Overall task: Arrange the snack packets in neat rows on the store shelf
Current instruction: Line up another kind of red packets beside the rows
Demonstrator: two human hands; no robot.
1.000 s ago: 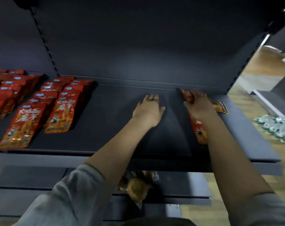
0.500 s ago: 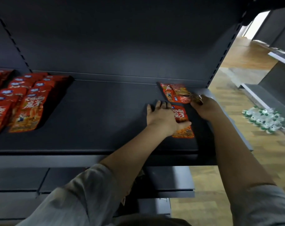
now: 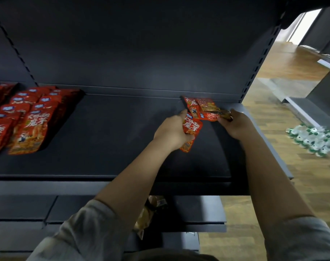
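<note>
Neat rows of red snack packets (image 3: 28,119) already fill the shelf (image 3: 113,147) at left. The left hand (image 3: 172,131) pinches one red packet (image 3: 191,129); beside it, the right hand (image 3: 237,126) grips overlapping loose packets (image 3: 203,108). Slippery foil could slide, skewing the row.

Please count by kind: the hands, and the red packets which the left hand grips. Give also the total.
Hands: 2, left hand and right hand
Red packet in the left hand: 1
Total: 3
</note>
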